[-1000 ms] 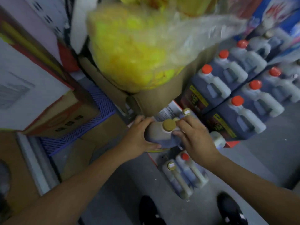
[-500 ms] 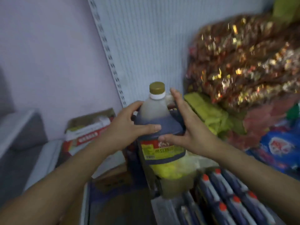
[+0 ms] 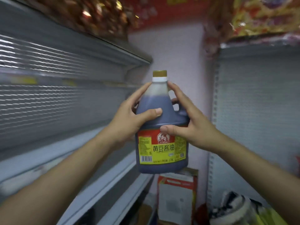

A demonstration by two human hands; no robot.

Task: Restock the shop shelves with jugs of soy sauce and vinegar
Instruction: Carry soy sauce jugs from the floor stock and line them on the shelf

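A dark soy sauce jug [image 3: 162, 143] with a gold cap and a red and yellow label is upright in the air at the centre of the head view. My left hand [image 3: 129, 120] grips its left shoulder, thumb across the front. My right hand [image 3: 191, 125] grips the right shoulder by the handle, thumb above the label. The jug is raised in front of the corner between two shelf units, apart from any shelf.
Grey metal shelves [image 3: 90, 181] run along the left, with a slatted back panel [image 3: 48, 98]. Another grey shelf unit [image 3: 256, 111] stands on the right. Glittery packets [image 3: 90, 15] lie on top. A red and white carton [image 3: 177, 197] stands low in the corner.
Both hands lifted the jug from the floor stock up to shelf height. The view swung upward from the floor jugs to the shelves.
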